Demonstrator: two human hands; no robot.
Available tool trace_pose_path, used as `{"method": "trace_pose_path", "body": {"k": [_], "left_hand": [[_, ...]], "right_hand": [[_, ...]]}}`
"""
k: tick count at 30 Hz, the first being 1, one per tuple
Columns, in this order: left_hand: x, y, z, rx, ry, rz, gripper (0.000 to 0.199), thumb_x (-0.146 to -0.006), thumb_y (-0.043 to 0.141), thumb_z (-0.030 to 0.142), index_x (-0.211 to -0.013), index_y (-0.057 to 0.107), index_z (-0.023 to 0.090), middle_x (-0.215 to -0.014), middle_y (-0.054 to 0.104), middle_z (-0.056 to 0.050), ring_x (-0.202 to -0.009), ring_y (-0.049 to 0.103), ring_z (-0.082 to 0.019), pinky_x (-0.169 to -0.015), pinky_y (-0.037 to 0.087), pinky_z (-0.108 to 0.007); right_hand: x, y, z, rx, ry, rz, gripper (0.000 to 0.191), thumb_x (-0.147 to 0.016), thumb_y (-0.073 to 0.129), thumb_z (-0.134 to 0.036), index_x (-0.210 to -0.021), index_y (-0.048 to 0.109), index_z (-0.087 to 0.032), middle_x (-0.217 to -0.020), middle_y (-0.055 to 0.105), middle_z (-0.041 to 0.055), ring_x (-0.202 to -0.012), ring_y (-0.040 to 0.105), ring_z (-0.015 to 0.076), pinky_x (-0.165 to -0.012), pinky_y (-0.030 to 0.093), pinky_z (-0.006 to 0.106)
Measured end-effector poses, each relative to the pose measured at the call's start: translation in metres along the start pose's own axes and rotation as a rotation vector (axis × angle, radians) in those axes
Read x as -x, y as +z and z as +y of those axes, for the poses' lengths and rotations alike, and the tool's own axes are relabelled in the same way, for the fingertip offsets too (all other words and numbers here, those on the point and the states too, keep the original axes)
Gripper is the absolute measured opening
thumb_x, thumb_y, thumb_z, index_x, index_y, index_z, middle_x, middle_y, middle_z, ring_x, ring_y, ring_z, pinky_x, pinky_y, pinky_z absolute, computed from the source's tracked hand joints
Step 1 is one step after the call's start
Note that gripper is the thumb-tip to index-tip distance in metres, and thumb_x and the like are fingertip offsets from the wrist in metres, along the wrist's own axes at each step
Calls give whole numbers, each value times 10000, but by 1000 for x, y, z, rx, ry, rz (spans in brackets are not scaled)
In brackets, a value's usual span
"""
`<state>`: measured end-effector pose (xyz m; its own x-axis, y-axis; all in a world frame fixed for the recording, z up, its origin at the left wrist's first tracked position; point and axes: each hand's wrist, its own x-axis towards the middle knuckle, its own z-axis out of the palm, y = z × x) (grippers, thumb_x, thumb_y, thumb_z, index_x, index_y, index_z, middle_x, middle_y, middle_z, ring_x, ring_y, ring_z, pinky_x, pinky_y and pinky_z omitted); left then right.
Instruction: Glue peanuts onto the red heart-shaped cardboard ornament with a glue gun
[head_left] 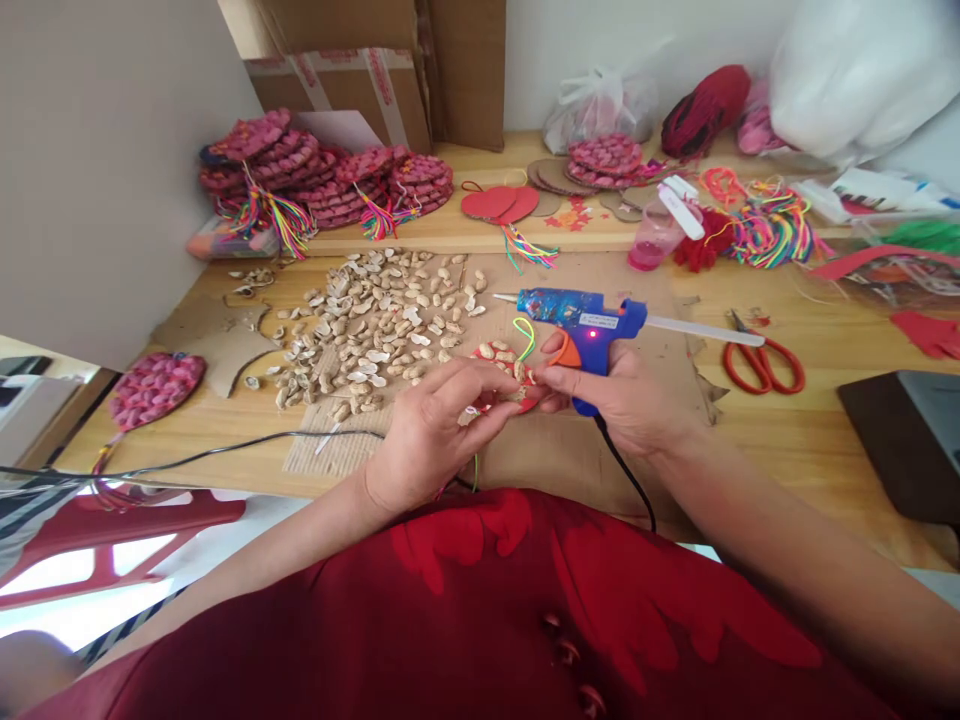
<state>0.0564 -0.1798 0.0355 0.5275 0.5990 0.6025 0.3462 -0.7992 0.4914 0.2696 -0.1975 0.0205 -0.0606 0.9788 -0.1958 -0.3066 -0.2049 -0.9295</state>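
My right hand [634, 395] is wrapped round the handle of a blue glue gun [570, 308] with an orange trigger. Its nozzle points left, a white glue stick [701, 331] juts from the back, and a small red light glows. My left hand [442, 425] pinches at a peanut shell over a small red piece [534, 403] with several peanut shells [495, 350] on it. Fingertips of my right hand also touch that piece's right edge. A green-yellow cord loop [525, 340] rises from its top. My fingers hide much of it.
Loose peanut shells [375, 330] spread over cardboard [487, 270] at left. Red-handled scissors [761, 365] lie right, near a dark box [907, 440]. Pink tasselled pieces [330, 185], red hearts [501, 204] and a cup [649, 245] stand behind. A black cable [247, 440] crosses the left side.
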Motion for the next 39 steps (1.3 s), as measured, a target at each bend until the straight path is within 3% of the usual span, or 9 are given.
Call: {"method": "trace_pose_path", "body": {"k": [6, 14, 22, 28, 31, 35, 39], "left_hand": [[3, 4, 0, 53, 30, -9, 176, -868, 748, 137, -1038, 707, 160, -982, 748, -63, -937, 704, -139, -881, 571, -254], [13, 2, 1, 130, -3, -20, 196, -883, 725, 130, -1076, 738, 162, -989, 742, -73, -953, 700, -143, -877, 578, -258], [17, -2, 2, 82, 7, 16, 191, -900, 713, 165, -1088, 733, 184, -1002, 758, -77, -945, 721, -161, -845, 607, -291], [22, -4, 4, 148, 8, -20, 207, -897, 696, 124, -1098, 733, 161, -1023, 762, -88, -973, 714, -160, -886, 585, -291], [21, -6, 4, 355, -184, -40, 172, -870, 720, 148, -1039, 744, 162, -974, 765, -73, -869, 713, -149, -806, 592, -278], [16, -13, -2, 942, -598, -21, 171, -800, 810, 235, -934, 736, 159, -877, 755, -37, -753, 704, -113, -692, 574, -215], [13, -23, -9, 1282, -790, -16, 219, -735, 866, 282, -875, 744, 167, -863, 744, -26, -724, 693, -102, -654, 559, -198]], "right_hand": [[17, 20, 11, -37, -61, 62, 321, -665, 893, -257, -910, 693, -201, -777, 701, -32, -612, 622, 90, -561, 551, 222], [32, 32, 22, 15, -74, 115, 291, -673, 882, -290, -892, 711, -201, -735, 685, -27, -586, 584, 100, -542, 509, 238], [39, 36, 22, 28, -49, 164, 245, -698, 871, -314, -852, 715, -206, -737, 708, -14, -591, 589, 114, -547, 490, 244], [45, 39, 24, 47, -16, 132, 260, -727, 859, -328, -906, 725, -195, -764, 726, 10, -652, 647, 131, -556, 509, 229], [50, 38, 18, 50, -27, 90, 255, -758, 834, -351, -932, 722, -203, -781, 712, 10, -649, 654, 133, -520, 504, 222], [63, 35, 1, 124, -38, 31, 220, -868, 720, -429, -934, 685, -221, -796, 685, 2, -557, 611, 104, -452, 453, 213], [80, 33, -12, 352, -83, 23, 227, -906, 670, -448, -941, 686, -224, -717, 669, 4, -476, 560, 88, -455, 452, 223]]}}
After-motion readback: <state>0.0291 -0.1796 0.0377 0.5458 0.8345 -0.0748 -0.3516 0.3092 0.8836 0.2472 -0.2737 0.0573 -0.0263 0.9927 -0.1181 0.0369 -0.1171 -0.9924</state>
